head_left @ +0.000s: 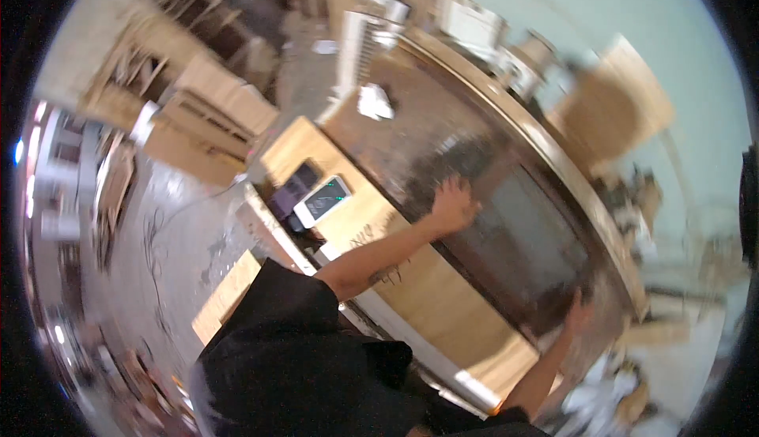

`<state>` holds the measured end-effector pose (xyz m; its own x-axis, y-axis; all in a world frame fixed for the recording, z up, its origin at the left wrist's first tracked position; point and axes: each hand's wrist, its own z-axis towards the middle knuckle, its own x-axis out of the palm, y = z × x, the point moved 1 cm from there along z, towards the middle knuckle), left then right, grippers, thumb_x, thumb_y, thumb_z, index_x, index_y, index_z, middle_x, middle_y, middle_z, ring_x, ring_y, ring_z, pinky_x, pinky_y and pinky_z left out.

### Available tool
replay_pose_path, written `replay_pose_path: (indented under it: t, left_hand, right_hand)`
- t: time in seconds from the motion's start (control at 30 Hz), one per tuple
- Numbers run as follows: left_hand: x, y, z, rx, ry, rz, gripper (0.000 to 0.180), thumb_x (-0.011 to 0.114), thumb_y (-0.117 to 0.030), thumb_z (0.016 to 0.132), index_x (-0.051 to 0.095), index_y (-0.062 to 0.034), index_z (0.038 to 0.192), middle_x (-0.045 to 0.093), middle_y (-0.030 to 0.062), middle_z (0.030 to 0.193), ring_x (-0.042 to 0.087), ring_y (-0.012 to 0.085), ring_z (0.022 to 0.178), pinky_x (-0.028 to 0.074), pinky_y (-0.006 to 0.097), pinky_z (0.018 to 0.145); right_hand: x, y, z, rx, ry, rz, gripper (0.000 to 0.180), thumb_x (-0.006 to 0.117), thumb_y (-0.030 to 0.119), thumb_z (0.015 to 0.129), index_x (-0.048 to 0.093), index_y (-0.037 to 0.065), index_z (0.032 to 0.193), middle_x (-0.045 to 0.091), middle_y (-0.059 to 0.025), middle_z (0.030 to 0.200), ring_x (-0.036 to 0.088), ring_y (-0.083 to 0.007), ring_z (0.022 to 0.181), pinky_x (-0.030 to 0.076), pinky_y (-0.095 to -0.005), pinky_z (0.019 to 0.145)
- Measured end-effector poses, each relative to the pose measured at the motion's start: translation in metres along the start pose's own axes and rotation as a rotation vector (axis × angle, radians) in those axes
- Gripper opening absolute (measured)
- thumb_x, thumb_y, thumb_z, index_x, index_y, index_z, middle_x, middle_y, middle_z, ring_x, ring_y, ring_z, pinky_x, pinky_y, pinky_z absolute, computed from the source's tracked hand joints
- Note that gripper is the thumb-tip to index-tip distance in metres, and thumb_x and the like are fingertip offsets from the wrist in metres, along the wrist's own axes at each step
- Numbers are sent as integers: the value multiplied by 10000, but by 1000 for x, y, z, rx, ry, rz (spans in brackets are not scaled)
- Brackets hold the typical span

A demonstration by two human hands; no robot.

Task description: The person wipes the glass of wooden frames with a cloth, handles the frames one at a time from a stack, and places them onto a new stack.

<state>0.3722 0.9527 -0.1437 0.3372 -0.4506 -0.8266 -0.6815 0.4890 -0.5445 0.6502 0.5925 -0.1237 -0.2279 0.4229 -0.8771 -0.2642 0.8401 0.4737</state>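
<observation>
My left hand (pixel 453 202) lies flat with fingers spread on a large dark grey panel (pixel 506 224) that rests on a workbench. My right hand (pixel 578 312) presses the same panel near its lower right corner, fingers apart. Neither hand holds anything. A light wooden board (pixel 427 295) runs along the near side of the panel under my left forearm. The picture is tilted and blurred.
A white phone (pixel 322 200) and a dark device (pixel 294 184) lie on the wooden board's far left end. A crumpled white rag (pixel 375 102) sits on the bench top. Wooden cabinets (pixel 213 113) and boards stand on the floor at left. White scraps (pixel 601 393) lie at lower right.
</observation>
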Motion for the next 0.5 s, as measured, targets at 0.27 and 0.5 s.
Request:
replay_pose_path:
  t: [0.27, 0.5]
  left_hand:
    - [73, 21, 1, 291, -212, 110, 706, 485, -388, 900, 252, 88, 1365, 215, 275, 1451, 178, 408, 1365, 129, 593, 1087]
    - [49, 0, 16, 128, -78, 187, 824, 467, -576, 874, 287, 53, 1375, 134, 284, 1482, 116, 439, 1378, 93, 682, 1031]
  right_hand:
    - [56, -50, -44, -83, -273, 50, 614, 546, 416, 903, 490, -115, 1208, 438, -292, 1305, 403, -416, 1228, 323, -429, 1034]
    - [20, -59, -32, 181, 19, -167, 814, 621, 585, 782, 485, -82, 1227, 342, -274, 1402, 348, -398, 1292, 311, -440, 1046]
